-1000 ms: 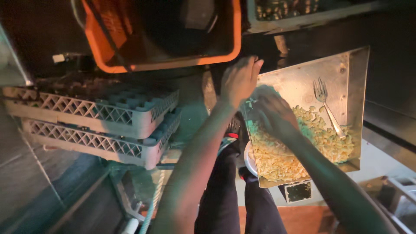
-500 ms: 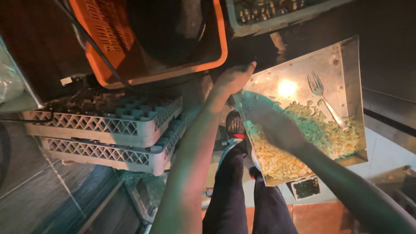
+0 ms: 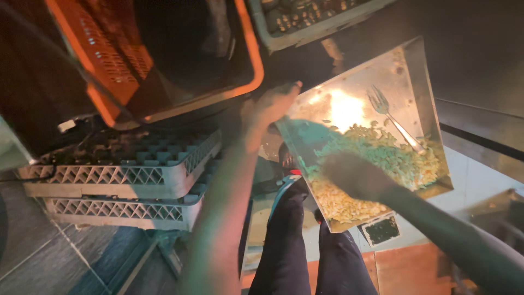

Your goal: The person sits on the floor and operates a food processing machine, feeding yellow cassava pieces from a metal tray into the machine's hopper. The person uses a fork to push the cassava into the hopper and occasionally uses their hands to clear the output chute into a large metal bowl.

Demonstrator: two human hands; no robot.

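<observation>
Orange bin (image 3: 164, 60) at top left, open and dark inside; nothing can be made out in it. Below it, two grey lattice racks (image 3: 125, 180) stacked, the upper one with empty square cells. A third rack (image 3: 305, 19) at the top edge, its contents too dark to tell.

Steel pan (image 3: 376, 82), square and shallow, held tilted above the floor, to the right of the bin and apart from it. The bare upper part is lit by glare; the lower part is covered by a loose heap of pale yellow food (image 3: 382, 158), banked toward the low edge and the low corner. A fork (image 3: 393, 117) lies in the pan, tines near the middle, handle running to the right edge and touching the heap.

Left hand (image 3: 273, 104) is closed on the pan's left rim near the upper corner, fingers curled over the edge. Right hand (image 3: 349, 175) is blurred and laid into the food; whether it is closed on anything cannot be told.

Handling, as judged: pan stiff, thin-walled, probably greasy and slick at the rim, with weight gathered at the low corner. A firmer hold would be had at the rim with support under the loaded side. Food soft, crumbly, easily spilled. Fork loose, likely to slide.
</observation>
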